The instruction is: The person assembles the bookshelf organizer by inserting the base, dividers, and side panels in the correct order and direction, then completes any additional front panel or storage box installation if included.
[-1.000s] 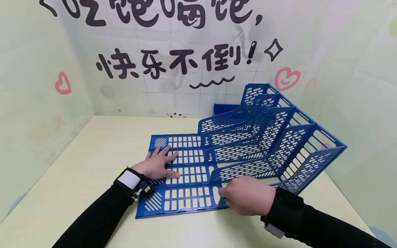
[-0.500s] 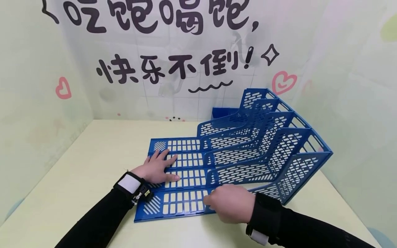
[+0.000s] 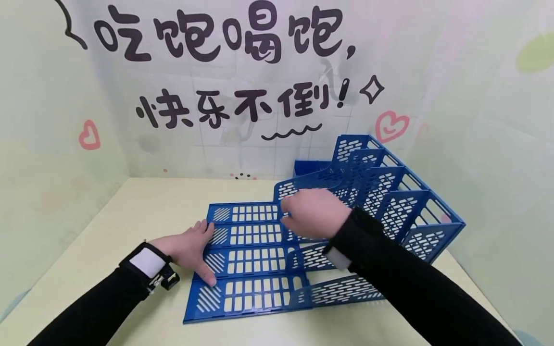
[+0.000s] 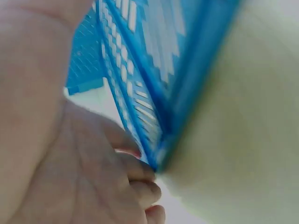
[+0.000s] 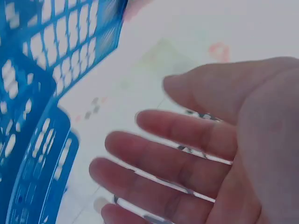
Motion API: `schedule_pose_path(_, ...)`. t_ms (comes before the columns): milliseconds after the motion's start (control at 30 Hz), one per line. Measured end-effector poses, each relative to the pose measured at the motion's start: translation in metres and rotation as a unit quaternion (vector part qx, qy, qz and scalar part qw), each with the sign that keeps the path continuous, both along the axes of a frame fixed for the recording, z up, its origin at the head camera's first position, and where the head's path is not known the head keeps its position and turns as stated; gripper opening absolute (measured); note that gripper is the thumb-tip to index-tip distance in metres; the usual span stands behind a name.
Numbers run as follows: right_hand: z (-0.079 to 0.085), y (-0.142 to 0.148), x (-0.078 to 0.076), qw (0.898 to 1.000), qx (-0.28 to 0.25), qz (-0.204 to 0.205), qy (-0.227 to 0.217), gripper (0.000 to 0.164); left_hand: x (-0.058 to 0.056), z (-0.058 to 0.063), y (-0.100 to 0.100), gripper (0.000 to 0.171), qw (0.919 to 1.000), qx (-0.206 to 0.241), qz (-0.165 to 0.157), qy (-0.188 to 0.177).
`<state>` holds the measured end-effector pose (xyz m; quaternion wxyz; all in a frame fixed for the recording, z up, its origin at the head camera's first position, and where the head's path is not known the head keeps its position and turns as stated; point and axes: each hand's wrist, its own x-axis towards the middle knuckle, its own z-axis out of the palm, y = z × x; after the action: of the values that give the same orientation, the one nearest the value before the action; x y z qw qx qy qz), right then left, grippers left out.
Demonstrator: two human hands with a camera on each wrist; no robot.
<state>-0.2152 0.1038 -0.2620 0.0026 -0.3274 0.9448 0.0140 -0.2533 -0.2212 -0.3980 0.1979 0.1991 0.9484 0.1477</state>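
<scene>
A blue plastic desktop file rack (image 3: 394, 211) lies on the table, its slotted dividers standing at the right. Its flat perforated base panels (image 3: 255, 262) reach out to the left. My left hand (image 3: 192, 247) is at the left edge of these panels, thumb spread from the fingers; in the left wrist view its fingertips (image 4: 147, 191) come right up to a blue corner. Above the dividers, my right hand (image 3: 318, 214) overlaps the rack in the head view. The right wrist view shows that hand's fingers (image 5: 159, 149) extended, with nothing between them and the thumb.
Behind the rack, a smaller blue piece (image 3: 309, 167) stands near the back wall. The pale table (image 3: 143, 211) is bounded by light walls, the back one (image 3: 242, 158) bearing large black lettering. Pink hearts are drawn on the walls.
My right hand has let go of the front divider and moved up and back over the rack. My left hand has slid left from the panels to their edge. The rack's right end has shifted left.
</scene>
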Motion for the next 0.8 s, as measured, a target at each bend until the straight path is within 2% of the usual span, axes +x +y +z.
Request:
schedule_pose_path(67, -0.002, -0.003, -0.017, 0.999, 0.020, -0.046, -0.005, 0.019, 0.002, -0.006, -0.003, 0.158, 1.0000, -0.003, -0.006, -0.006)
schedule_pose_path(133, -0.013, -0.005, -0.036, 0.995, 0.047, -0.082, -0.013, 0.019, 0.004, -0.012, -0.004, 0.156, 0.9999, 0.002, -0.009, -0.005)
schedule_pose_path(233, -0.039, -0.002, -0.064, 0.986, 0.076, -0.132, -0.068, 0.021, 0.007, -0.020, -0.004, 0.153, 0.9998, 0.017, -0.006, 0.000)
schedule_pose_path(333, -0.065, 0.004, -0.087, 0.972, 0.111, -0.161, -0.129, 0.026, 0.008, -0.025, -0.002, 0.150, 0.9995, 0.030, -0.001, 0.005)
schedule_pose_path(433, -0.081, 0.011, -0.101, 0.961, 0.145, -0.167, -0.163, 0.028, 0.006, -0.029, 0.001, 0.148, 0.9993, 0.037, 0.004, 0.009)
schedule_pose_path(567, -0.083, 0.019, -0.109, 0.954, 0.168, -0.168, -0.182, 0.020, 0.003, -0.032, 0.007, 0.144, 0.9990, 0.035, 0.006, 0.026)
schedule_pose_path(667, -0.080, 0.022, -0.112, 0.954, 0.176, -0.152, -0.188, 0.025, 0.001, -0.031, 0.012, 0.143, 0.9987, 0.028, 0.004, 0.041)
schedule_pose_path(800, -0.078, 0.023, -0.116, 0.958, 0.175, -0.119, -0.193, 0.040, 0.000, -0.028, 0.015, 0.143, 0.9986, 0.009, 0.007, 0.051)
